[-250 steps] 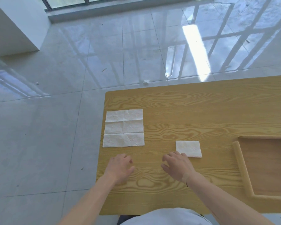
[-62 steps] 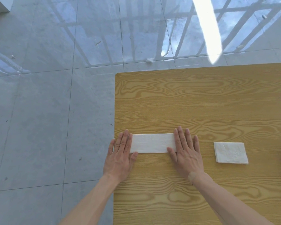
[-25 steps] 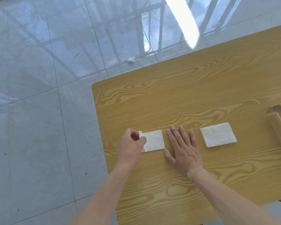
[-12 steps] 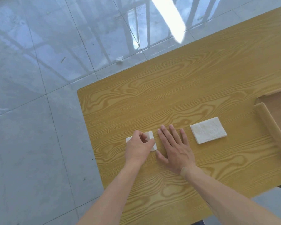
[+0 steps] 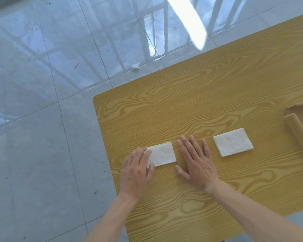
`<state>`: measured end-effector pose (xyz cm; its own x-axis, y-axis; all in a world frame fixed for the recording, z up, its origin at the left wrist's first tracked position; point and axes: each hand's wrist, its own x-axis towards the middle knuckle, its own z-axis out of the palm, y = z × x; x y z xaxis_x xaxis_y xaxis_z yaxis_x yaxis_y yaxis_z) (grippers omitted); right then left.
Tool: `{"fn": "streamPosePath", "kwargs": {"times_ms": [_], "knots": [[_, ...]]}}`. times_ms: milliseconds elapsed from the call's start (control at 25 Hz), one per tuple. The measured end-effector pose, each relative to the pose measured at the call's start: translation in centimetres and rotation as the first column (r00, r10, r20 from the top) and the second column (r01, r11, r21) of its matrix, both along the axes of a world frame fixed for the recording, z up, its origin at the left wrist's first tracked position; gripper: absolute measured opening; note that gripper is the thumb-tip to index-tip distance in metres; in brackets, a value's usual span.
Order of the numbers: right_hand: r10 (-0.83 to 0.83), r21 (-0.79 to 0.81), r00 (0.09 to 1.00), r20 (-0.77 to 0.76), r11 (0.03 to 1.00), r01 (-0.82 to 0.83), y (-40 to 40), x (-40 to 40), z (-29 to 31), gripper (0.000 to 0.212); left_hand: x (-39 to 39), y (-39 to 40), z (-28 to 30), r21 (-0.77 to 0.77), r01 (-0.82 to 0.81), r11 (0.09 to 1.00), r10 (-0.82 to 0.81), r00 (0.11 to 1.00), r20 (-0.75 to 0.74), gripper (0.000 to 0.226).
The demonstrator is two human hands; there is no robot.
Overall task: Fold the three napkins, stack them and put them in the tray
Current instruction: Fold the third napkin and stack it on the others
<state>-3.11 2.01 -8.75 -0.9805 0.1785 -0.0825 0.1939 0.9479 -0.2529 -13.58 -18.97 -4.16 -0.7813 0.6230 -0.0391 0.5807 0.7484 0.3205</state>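
Note:
Two folded white napkins lie on the wooden table (image 5: 208, 105). The left napkin (image 5: 163, 154) is a small rectangle; my left hand (image 5: 136, 170) rests flat with its fingertips on that napkin's left end. My right hand (image 5: 198, 163) lies flat on the table just right of it, fingers spread, apparently not touching it. The second folded napkin (image 5: 233, 144) sits further right, apart from both hands. The wooden tray (image 5: 296, 130) shows only its left rim at the right edge of the view. A third napkin is not in view.
The table's left edge and far left corner are close to the left napkin. Beyond lies a glossy grey tiled floor (image 5: 51, 102) with a small white scrap (image 5: 134, 67) on it.
The long strip was folded over by my left hand into a small rectangle. My left hand has opened and now lies flat on it; the view has shifted.

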Motion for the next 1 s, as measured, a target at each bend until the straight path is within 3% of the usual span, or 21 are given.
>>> {"fn": "streamPosePath", "kwargs": {"times_ms": [160, 400, 520, 720, 880, 1000], "knots": [[0.26, 0.043, 0.965, -0.006, 0.965, -0.26, -2.1, -0.6, 0.1, 0.076, 1.7, -1.2, -2.1, -0.223, 0.09, 0.971, -0.069, 0.993, 0.1, 0.063], [0.229, 0.008, 0.961, 0.155, 0.972, -0.233, -2.9, -1.6, 0.5, 0.074, 1.3, -0.5, -3.2, -0.362, 0.144, 0.921, -0.079, 0.979, 0.186, 0.073], [0.227, 0.001, 0.956, 0.184, 0.973, -0.231, -3.2, -1.6, 0.9, 0.073, 1.2, -0.6, -3.0, -0.35, 0.136, 0.927, -0.082, 0.983, 0.166, 0.073], [0.108, -0.005, 0.991, 0.074, 0.994, -0.108, -3.0, -3.7, 3.1, 0.058, -0.5, 0.5, -1.2, -0.121, -0.008, 0.993, 0.012, 0.999, 0.037, 0.051], [0.053, 0.012, 0.984, 0.171, 0.998, -0.056, -2.8, -5.9, 3.8, 0.06, -2.6, 1.9, -0.2, -0.231, -0.071, 0.97, 0.088, 0.994, 0.067, 0.06], [0.096, 0.009, 0.981, 0.17, 0.995, -0.099, -2.7, -6.6, 4.2, 0.052, -3.5, 2.7, 0.2, -0.273, -0.104, 0.956, 0.148, 0.978, 0.146, 0.051]]}}
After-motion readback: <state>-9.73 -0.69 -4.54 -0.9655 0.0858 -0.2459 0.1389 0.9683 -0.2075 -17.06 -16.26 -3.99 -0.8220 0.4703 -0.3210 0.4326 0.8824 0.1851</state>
